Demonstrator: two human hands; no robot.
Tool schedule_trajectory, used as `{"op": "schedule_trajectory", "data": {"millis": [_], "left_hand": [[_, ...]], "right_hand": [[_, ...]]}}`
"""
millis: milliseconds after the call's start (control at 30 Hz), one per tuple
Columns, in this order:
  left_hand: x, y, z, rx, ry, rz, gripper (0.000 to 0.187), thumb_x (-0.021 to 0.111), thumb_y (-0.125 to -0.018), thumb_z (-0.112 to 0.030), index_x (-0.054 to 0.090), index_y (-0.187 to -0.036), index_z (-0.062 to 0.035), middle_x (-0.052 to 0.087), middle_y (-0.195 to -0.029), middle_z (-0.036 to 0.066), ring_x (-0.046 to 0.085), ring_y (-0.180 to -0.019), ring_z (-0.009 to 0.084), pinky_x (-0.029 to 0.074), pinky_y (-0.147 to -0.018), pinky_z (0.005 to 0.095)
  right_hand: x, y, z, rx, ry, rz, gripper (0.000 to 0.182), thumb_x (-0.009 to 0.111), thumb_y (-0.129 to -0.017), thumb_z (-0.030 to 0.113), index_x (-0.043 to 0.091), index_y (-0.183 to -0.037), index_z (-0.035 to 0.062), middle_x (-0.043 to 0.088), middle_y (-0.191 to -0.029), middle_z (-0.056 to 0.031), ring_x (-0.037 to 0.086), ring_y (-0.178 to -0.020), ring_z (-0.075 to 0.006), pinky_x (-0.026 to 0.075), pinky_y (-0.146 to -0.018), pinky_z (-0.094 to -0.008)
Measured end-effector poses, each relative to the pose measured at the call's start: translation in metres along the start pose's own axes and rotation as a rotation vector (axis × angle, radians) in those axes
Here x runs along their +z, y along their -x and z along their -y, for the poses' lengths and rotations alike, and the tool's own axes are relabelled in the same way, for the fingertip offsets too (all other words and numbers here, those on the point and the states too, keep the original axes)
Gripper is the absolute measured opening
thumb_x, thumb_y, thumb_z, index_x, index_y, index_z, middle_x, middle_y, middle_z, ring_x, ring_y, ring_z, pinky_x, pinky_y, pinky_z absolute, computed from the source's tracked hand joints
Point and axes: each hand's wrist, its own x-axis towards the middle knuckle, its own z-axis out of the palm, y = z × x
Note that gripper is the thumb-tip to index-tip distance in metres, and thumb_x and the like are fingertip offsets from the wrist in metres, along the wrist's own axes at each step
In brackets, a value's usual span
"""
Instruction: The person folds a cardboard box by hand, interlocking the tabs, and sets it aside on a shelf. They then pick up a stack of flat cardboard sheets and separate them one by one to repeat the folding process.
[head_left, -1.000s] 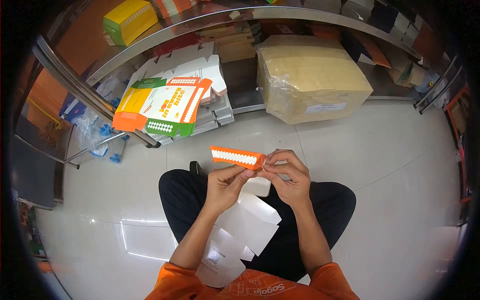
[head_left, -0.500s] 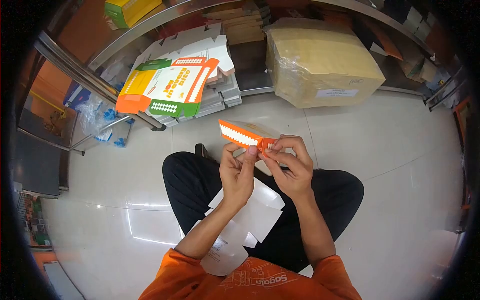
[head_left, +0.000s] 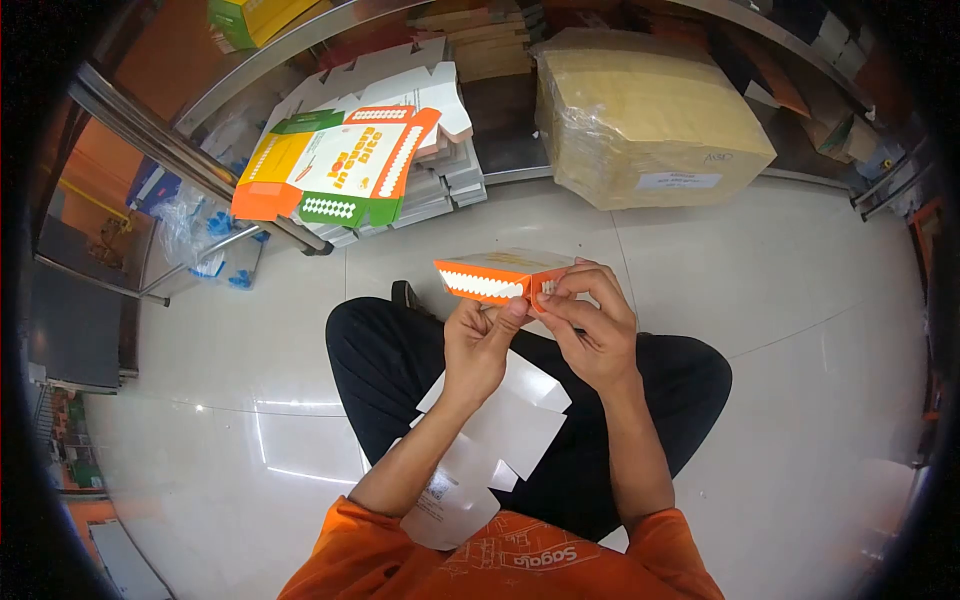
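Note:
A partly folded cardboard box (head_left: 482,284) with orange sides and white zigzag strips is held up in front of my knees. My left hand (head_left: 474,348) grips its lower edge, thumb pressed near the corner. At that same corner, my right hand (head_left: 598,332) pinches a small orange flap between thumb and fingers. Below the hands, a white cardboard panel with cut flaps (head_left: 510,418) hangs over my lap; whether it joins the held box is hidden by my hands.
Ahead to the left lies a stack of flat printed box blanks (head_left: 350,165) beside a metal table leg (head_left: 300,238). A plastic-wrapped brown carton (head_left: 655,125) stands on the low shelf. Plastic bags (head_left: 212,235) lie at far left; tiled floor (head_left: 780,300) surrounds my crossed legs.
The held box has tilted so its orange side lies more level and its top shows less steeply. Both hands keep their grip, with the right fingers shifted slightly at the corner flap.

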Motion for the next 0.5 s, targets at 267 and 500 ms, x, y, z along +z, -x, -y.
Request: {"op": "schedule_trajectory", "data": {"millis": [267,500], "left_hand": [[-0.002,0.001,-0.003,-0.027,-0.030,0.064,0.026,0.062,-0.096,-0.014,0.059,-0.116,0.0022,0.070,-0.100,0.009,0.062,-0.087,0.0085,0.045,-0.077,0.0199],[-0.003,-0.004,0.000,0.015,-0.056,-0.031,0.020,0.063,-0.096,-0.017,0.068,-0.104,0.0017,0.070,-0.097,0.005,0.061,-0.087,0.0079,0.047,-0.081,0.0228]], "right_hand": [[-0.006,0.000,-0.004,-0.015,0.040,0.039,0.022,0.082,-0.066,0.007,0.069,-0.084,0.0069,0.060,-0.087,-0.0044,0.060,-0.084,-0.0237,0.047,-0.089,-0.0447],[0.006,0.002,-0.003,0.017,0.040,-0.076,0.018,0.081,-0.066,0.003,0.067,-0.079,0.0054,0.060,-0.080,-0.0042,0.059,-0.081,-0.0237,0.048,-0.085,-0.0421]]}}
